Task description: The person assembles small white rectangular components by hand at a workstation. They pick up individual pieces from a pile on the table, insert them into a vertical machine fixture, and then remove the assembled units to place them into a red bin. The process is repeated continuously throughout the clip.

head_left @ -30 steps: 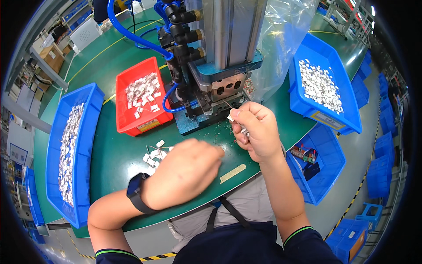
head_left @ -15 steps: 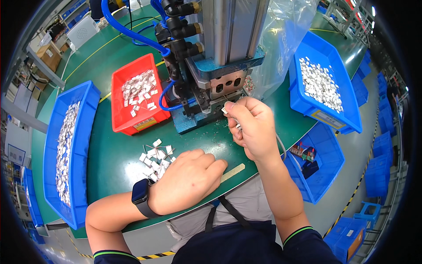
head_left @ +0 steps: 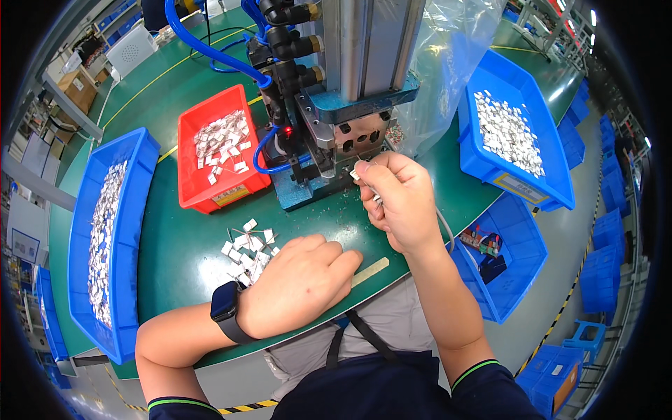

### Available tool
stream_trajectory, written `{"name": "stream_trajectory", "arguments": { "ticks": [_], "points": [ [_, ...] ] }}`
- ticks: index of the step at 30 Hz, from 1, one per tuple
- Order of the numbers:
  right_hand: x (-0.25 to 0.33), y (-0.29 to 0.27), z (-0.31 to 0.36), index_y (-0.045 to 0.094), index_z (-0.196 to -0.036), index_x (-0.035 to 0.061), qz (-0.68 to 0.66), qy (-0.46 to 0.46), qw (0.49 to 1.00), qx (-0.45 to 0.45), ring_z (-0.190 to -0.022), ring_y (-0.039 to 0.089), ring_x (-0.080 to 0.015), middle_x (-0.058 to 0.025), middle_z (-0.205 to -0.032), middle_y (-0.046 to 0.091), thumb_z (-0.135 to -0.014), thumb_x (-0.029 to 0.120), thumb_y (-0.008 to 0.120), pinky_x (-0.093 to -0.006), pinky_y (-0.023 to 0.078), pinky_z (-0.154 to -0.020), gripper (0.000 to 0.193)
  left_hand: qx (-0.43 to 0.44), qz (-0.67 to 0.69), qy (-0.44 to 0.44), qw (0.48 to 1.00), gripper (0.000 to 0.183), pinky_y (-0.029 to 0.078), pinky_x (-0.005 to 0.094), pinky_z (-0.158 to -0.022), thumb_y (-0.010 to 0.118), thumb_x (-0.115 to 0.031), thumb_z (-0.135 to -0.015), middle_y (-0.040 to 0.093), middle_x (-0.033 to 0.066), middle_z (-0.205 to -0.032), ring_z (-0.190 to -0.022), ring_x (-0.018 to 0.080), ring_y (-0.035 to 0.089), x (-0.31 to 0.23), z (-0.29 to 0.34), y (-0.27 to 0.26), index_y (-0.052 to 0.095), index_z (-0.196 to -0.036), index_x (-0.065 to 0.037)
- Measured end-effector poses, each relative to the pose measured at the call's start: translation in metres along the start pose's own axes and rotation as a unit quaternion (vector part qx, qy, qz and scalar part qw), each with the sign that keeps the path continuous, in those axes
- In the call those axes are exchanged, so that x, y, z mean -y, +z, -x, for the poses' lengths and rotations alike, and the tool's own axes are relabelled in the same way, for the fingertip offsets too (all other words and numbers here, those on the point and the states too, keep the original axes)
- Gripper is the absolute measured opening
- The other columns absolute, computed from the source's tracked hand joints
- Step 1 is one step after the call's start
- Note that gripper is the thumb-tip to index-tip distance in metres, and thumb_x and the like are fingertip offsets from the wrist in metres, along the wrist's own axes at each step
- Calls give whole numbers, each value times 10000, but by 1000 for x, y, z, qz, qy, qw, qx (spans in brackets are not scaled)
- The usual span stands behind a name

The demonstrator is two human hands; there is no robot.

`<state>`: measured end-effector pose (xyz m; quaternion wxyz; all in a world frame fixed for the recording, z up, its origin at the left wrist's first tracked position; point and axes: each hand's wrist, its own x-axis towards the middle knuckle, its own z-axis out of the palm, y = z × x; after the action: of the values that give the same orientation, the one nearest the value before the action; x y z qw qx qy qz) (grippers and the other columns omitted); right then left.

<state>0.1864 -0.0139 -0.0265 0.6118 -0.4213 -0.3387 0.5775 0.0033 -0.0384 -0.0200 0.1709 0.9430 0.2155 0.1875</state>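
My right hand (head_left: 400, 204) pinches a small white connector (head_left: 355, 173) between thumb and forefinger, right at the front of the press die (head_left: 360, 136). Another pale piece (head_left: 378, 199) shows among its lower fingers. My left hand (head_left: 302, 285) rests on the green table near the front edge, its fingers curled under; anything inside them is hidden. Beside it, partly behind the wrist with the black watch, lies a loose pile of white connectors (head_left: 245, 245) with short wires. The press (head_left: 364, 105) stands upright ahead of my hands, fed by blue air hoses (head_left: 210, 52).
A red bin (head_left: 224, 189) of white connectors stands left of the press. Long blue bins full of small white parts flank the table, one at left (head_left: 133, 266), one at right (head_left: 518, 168). Another blue bin (head_left: 518, 273) sits below the right edge. Clear plastic (head_left: 448, 77) hangs behind the press.
A small red light now glows on the press beside the hoses. My right hand has shifted very slightly left with the connector; my left hand stays almost where it was.
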Motion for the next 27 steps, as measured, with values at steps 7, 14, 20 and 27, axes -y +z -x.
{"name": "stream_trajectory", "arguments": {
  "ticks": [7, 14, 20, 27],
  "points": [
    [3, -8, 8, 609, -788, 35, -22, 24, 997, 74, -468, 414, -17, 9, -622, 537, -881, 123, 680, -183, 278, -381, 146, -102, 175, -167, 965, 206, 476, 279, -680, 680, -127, -889, 636, 65, -825, -731, 155, 595, 6, -8, -16, 633, -1041, 5],
    [4, -12, 13, 641, -832, 34, 47, 23, 980, 192, -504, 435, -2, 26, -634, 550, -890, 123, 676, -176, 301, -425, 112, -167, 611, -288, 718, 239, 466, 244, -685, 630, -99, -938, 630, 42, -923, -784, 101, 565, 18, -11, -16, 620, -1154, 2],
    [3, -12, 13, 643, -834, 41, 77, 7, 974, 213, -521, 442, 2, 43, -643, 551, -892, 142, 683, -174, 311, -440, 123, -171, 636, -262, 706, 214, 470, 246, -693, 627, -112, -944, 632, 39, -913, -782, 106, 572, 19, -10, -14, 626, -1127, 0],
    [4, -11, 14, 642, -846, 42, 86, 29, 971, 223, -525, 438, 6, 44, -656, 552, -893, 154, 688, -172, 308, -441, 130, -173, 634, -263, 706, 182, 476, 243, -699, 634, -133, -945, 640, 35, -910, -787, 101, 579, 19, -10, -13, 635, -1081, -12]
  ]
}}
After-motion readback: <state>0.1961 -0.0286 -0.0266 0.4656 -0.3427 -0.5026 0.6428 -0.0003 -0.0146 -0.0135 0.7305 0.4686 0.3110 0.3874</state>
